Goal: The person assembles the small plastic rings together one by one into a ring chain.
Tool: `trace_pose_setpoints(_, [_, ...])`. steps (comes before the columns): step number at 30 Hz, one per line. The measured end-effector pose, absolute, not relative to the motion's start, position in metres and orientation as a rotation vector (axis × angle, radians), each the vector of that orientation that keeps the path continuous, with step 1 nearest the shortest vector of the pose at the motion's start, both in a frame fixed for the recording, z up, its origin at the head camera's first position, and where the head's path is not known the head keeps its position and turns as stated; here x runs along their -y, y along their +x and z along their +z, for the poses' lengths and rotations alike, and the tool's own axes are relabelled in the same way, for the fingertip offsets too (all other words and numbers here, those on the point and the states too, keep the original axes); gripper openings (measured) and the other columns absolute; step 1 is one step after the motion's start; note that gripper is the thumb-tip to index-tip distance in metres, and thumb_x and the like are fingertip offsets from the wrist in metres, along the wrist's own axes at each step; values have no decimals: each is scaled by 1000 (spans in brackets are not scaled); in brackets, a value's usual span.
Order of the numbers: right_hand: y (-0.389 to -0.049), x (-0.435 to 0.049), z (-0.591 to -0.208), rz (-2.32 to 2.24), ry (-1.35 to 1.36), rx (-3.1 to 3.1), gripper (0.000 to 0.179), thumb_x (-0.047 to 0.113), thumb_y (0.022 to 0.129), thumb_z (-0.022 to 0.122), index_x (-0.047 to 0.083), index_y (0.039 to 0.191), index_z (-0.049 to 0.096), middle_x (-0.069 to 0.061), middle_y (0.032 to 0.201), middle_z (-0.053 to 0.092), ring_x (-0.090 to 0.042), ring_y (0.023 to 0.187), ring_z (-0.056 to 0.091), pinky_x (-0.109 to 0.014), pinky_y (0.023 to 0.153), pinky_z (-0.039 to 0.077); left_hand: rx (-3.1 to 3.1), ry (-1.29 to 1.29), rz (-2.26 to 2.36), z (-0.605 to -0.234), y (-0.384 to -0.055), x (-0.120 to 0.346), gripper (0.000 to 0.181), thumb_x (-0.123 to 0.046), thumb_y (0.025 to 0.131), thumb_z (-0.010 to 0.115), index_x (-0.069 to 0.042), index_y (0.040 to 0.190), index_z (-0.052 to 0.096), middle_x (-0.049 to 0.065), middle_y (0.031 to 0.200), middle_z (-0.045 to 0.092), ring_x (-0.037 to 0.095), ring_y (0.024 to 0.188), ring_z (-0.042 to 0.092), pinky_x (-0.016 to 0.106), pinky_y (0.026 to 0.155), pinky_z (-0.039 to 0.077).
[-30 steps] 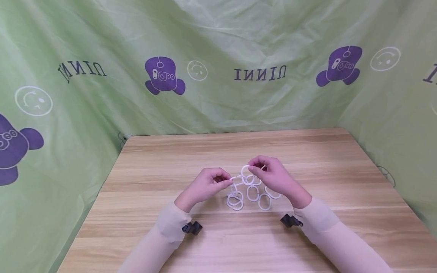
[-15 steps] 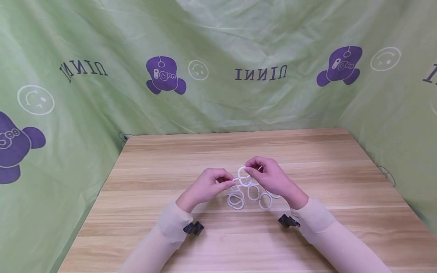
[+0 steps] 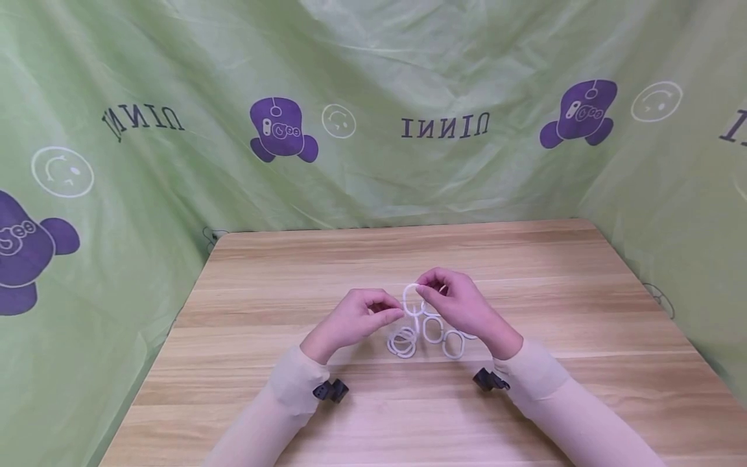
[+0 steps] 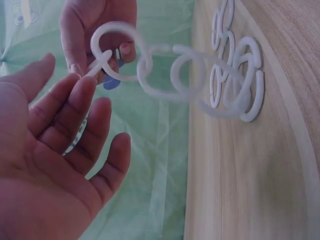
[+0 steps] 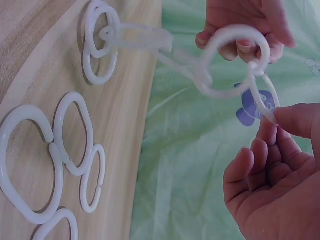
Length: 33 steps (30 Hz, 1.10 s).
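Observation:
My right hand (image 3: 461, 303) pinches a white plastic C-shaped link (image 5: 256, 95) between thumb and fingertips, held above the table. Hooked through it is a second white link (image 5: 267, 47), and further links hang from that in a short chain, blurred in both wrist views. The chain's lower links (image 5: 86, 67) lie bunched on the wood. My left hand (image 3: 350, 322) is beside the chain with thumb and fingers spread apart, its fingertips close by the pinched link in the left wrist view.
Several loose white links (image 5: 59, 170) lie on the wooden table (image 3: 373, 415) below my right hand, close together near the chain's lower end. A green printed curtain (image 3: 373, 188) hangs along the table's back and sides.
My left hand has let go of the link it was pinching, and the chain now hangs down from my right hand. The right hand has shifted slightly left.

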State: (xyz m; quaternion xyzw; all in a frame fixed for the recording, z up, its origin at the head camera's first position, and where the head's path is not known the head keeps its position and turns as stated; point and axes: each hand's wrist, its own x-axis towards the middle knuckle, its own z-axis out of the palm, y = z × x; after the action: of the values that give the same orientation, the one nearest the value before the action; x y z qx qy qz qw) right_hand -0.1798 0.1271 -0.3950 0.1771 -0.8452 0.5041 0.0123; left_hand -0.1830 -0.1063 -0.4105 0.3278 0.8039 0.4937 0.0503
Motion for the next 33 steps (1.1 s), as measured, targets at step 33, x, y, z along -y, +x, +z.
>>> trace_pose_setpoints(33, [-196,-182,-430,1273,461,2905,10,12,92,65,4,97,67,-3,83,64,-17,76,57,-32,70,48,-2535,760,1622,-412,-189,111,11,-20,92,71,-10,95,74,-1,85,69,15,77,60,27,65,50])
